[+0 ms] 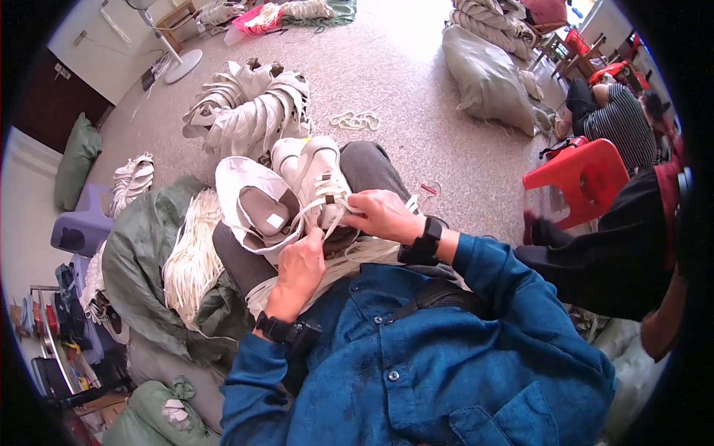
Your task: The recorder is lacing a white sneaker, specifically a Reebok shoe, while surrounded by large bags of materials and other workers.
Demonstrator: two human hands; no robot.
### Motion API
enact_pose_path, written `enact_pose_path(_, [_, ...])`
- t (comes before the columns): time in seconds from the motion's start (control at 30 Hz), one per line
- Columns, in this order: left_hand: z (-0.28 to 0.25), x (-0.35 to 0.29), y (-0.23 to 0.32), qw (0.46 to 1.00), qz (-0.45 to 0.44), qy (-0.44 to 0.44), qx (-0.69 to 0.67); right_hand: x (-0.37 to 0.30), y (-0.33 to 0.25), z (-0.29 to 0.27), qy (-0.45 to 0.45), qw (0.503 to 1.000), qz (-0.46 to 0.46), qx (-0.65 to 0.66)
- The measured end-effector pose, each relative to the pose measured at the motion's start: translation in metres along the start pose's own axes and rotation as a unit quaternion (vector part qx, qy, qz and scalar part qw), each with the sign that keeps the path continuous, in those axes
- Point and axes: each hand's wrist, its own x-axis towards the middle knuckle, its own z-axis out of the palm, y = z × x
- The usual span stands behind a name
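Above a speckled floor [407, 97], the left hand [300, 269] and right hand [385, 215] are each pinching pale laces [326, 182] on a white shoe [321, 154]. Loose cord [357, 119] is lying beyond.

Both hands at the laced white shoe [322, 165] here: left hand [301, 264] pinching white lace [325, 179] on the near side, right hand [387, 215] pinching from the right! An open pale shoe [262, 208] sits just left, then a thick cream bundle of strands [195, 260]. Far left, curved stacks of shoes [256, 119]; right, a red stool [584, 175].
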Motion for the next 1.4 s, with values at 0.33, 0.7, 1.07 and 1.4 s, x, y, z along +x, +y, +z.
enact_pose_path(0.33, [-0.084,-0.134,-0.072,0.950,-0.186,-0.148,0.201,-0.004,0.009,-0.012,0.038,0.999,0.006,-0.011])
enact_pose_path(0.7, [-0.073,-0.063,-0.009,1.000,-0.015,-0.004,-0.007,-0.007,0.008,-0.010,0.038,0.997,0.029,0.066])
enact_pose_path(1.07, [0.007,0.046,-0.024,0.992,0.049,0.107,0.054,-0.007,0.010,-0.017,0.059,0.986,0.075,0.140])
enact_pose_path(1.4, [-0.061,0.047,0.018,0.981,0.112,0.155,-0.016,0.050,-0.011,0.011,0.106,0.984,-0.077,0.118])
